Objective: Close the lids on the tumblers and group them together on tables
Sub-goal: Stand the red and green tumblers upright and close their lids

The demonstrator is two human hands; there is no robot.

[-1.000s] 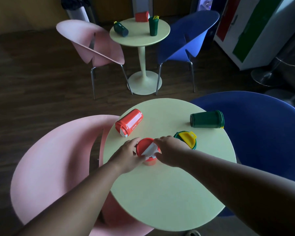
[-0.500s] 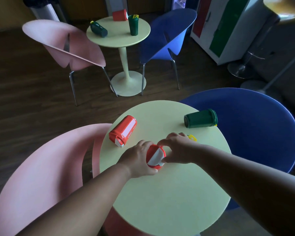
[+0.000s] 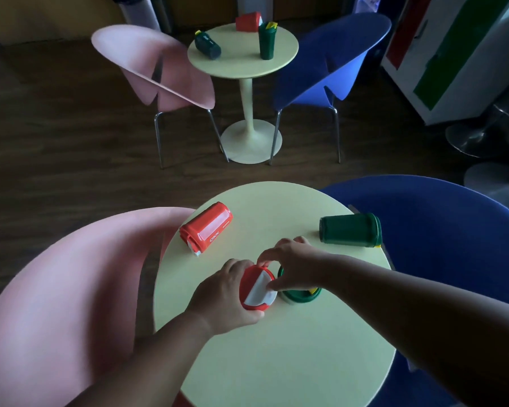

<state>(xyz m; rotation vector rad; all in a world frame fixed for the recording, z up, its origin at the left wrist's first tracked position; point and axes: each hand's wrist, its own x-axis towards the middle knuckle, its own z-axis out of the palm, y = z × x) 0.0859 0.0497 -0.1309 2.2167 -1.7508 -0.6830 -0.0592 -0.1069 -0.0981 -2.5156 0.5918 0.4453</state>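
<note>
I have both hands on the upright red tumbler (image 3: 258, 289) near the middle of the near round table (image 3: 291, 362). My left hand (image 3: 227, 292) is curled around its left side, gripping the body below the lid, thumb toward me. My right hand (image 3: 297, 265) comes in from the right with fingers bent over the red-and-white lid (image 3: 257, 292); its fingertips (image 3: 272, 286) press on the white flap, and the index finger arches over the far rim. Touching or just beside the gripped tumbler on its right, partly under my right wrist, stands a green tumbler (image 3: 297, 296) with a bit of yellow lid showing; I cannot tell whether that lid is down. Beyond my left hand and to the left, a second red tumbler (image 3: 207, 229) lies on its side near the table edge. Beyond my right hand and to the right, another green tumbler (image 3: 350, 230) lies on its side, close to the blue chair (image 3: 453, 230). A pink chair (image 3: 71, 289) sits left of my grip. Well beyond both hands, a far round table (image 3: 243, 66) carries a dark green tumbler (image 3: 207, 46) on its side, an upright green one (image 3: 267, 41) with a raised yellow flap, and a tipped red one (image 3: 248, 22).
</note>
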